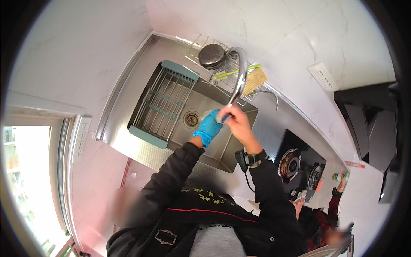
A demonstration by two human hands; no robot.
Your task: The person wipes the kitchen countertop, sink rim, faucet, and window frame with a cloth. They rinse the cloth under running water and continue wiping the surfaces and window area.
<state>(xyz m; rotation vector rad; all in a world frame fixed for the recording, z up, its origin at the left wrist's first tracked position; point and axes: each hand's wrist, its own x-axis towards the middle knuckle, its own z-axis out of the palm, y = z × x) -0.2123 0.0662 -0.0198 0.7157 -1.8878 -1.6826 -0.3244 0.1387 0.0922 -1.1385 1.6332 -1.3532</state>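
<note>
Both hands meet over the stainless-steel sink (221,146), just below the end of the chrome faucet (241,75). My left hand (210,126) wears a blue disposable glove. Its fingers reach up against a small, blurred white and dark-blue item (224,118), and what they grip is partly hidden. Bare, my right hand (239,123) closes around that same item from the other side, its fingers right at the spout's tip. I cannot tell whether the item is separate or part of the faucet. Below and left of the gloved hand lies the round drain (192,119).
A dish-drying rack (163,106) spans the sink's left side. Behind the faucet, a wire shelf (199,45) holds dark round items (212,56), a green-handled brush (237,71) and a yellow sponge-like pad (255,82). Right are a gas hob (303,167) and a co-worker's hands (298,205).
</note>
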